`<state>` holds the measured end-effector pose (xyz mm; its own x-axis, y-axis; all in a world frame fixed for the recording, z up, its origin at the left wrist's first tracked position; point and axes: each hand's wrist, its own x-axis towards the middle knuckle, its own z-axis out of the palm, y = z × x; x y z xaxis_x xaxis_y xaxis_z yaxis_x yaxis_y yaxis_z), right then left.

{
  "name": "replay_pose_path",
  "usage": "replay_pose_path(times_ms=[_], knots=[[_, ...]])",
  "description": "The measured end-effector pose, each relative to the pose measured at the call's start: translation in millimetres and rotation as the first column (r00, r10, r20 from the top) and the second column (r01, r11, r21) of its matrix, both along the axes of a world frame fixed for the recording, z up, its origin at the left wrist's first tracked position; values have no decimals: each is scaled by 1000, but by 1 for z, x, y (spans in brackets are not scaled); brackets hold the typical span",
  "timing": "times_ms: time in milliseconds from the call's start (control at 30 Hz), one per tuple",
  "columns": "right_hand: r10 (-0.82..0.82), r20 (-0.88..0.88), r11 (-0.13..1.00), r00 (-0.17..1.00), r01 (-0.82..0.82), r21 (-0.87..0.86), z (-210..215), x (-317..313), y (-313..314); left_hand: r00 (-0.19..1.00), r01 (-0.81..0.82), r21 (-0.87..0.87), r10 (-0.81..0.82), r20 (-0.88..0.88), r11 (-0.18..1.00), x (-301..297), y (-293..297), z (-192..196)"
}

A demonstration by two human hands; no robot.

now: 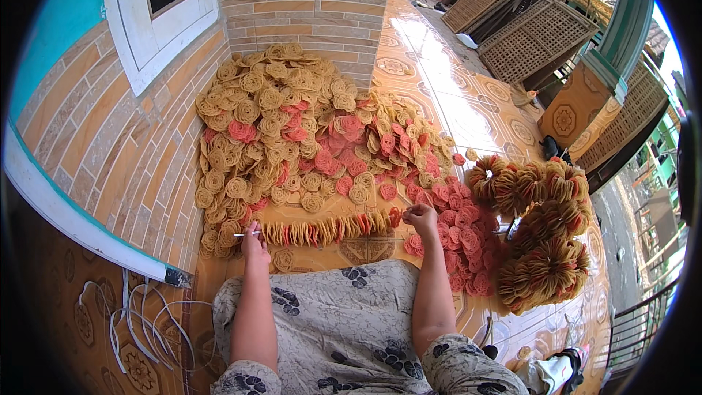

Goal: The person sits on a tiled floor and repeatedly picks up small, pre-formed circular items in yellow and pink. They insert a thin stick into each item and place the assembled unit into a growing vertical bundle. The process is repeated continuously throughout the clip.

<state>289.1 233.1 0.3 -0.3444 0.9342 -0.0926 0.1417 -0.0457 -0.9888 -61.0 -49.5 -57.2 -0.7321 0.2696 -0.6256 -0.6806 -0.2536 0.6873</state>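
Cracker row [329, 230]: yellow and red discs, strung edge-on.

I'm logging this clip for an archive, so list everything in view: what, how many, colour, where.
loose round crackers: large heap, tan and pink, on the floor against the brick wall
strung row of crackers: one, tan with orange, between the hands
tied cracker bundles: several, tan, right of the heap
plastic strips: a few, white, lower left floor
lattice panels: several, brown, upper right
tiled floor: orange, patterned
left hand: at the row's left end, pinching a white strip
right hand: at the row's right end
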Motion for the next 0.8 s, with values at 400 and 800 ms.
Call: replay_pose_path(times_ms=[400, 800], knots=[[-289, -420, 957, 860, 265, -115, 8, 1, 13, 993, 60, 39, -55, -108, 997, 2, 3, 3], [-420, -544, 811, 726, 31, -585, -32, 8, 20, 996, 38, 30, -35, -78, 999, 11, 12, 8]])
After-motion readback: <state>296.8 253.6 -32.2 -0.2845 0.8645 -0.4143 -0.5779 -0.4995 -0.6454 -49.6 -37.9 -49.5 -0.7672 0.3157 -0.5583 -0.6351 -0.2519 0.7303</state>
